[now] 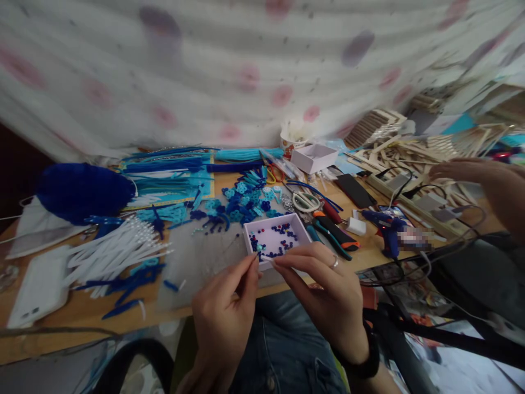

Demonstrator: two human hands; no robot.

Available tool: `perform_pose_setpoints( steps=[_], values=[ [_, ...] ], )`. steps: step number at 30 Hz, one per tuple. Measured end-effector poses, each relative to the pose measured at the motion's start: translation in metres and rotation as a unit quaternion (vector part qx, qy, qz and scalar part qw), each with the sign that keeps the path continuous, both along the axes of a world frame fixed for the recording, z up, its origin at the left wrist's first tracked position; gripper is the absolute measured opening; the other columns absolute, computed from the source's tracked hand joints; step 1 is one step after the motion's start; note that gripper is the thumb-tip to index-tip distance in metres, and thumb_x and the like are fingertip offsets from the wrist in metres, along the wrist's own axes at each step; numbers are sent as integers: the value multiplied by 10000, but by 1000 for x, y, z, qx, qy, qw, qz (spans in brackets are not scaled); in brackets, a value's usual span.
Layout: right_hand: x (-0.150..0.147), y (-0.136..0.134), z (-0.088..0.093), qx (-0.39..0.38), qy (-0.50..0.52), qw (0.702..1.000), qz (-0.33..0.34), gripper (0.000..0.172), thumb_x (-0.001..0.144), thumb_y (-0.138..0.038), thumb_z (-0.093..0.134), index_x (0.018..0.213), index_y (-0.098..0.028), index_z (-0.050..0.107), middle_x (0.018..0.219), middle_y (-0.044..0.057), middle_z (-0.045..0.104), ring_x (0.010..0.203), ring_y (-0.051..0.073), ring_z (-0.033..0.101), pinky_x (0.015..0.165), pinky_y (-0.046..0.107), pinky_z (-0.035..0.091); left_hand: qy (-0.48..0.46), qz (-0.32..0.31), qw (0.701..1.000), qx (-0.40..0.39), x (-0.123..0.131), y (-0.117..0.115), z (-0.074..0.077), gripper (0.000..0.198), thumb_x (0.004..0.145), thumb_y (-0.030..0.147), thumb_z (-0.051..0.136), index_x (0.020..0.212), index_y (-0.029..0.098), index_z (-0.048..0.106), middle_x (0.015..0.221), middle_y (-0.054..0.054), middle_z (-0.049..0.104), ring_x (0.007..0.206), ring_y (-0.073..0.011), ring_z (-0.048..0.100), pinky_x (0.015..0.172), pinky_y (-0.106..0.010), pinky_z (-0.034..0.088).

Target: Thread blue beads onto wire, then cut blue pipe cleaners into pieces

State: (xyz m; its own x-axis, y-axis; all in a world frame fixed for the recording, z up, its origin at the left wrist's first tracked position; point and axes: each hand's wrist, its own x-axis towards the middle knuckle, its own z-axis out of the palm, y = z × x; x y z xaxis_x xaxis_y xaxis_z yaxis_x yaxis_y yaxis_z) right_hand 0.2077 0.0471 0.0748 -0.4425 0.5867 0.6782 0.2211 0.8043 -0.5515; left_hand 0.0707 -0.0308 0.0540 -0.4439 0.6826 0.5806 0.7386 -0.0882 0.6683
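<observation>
My left hand [223, 312] is pinched shut on a thin wire or needle with a small teal bead [258, 248] at its tip. My right hand [328, 290], wearing a ring, is pinched too, its fingertips close to the bead at the front edge of a small white box [301, 227] holding several blue beads. Both hands hover over the near edge of the wooden table [82, 312], above my lap in jeans.
Blue and teal pipe-cleaner pieces [241, 200], white pearl-tipped sticks [118, 249], a dark blue fluffy bundle [82, 191], scissors [305, 201], pliers [334, 230], a blue glue gun [388, 227] and a white box [314, 157] cover the table. Another person's hand [463, 169] reaches over wooden sticks at the right.
</observation>
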Motion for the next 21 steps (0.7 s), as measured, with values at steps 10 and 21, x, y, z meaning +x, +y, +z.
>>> perform_pose_setpoints(
  steps=[10,21],
  values=[
    [-1,3,0,9,-8,1000,-10,144,850,-102,665,933,-218,688,826,28,707,774,163,666,679,300,547,84,2,996,20,1,1,1,198,846,158,662,1015,214,747,806,-22,791,642,-161,735,599,-241,547],
    [-2,1,-6,-5,11,999,-32,147,826,-83,681,900,-210,692,812,24,709,755,157,671,676,293,543,90,-8,996,12,4,6,-4,192,855,143,649,1018,173,746,803,-35,788,631,-143,722,603,-219,524]
  ],
)
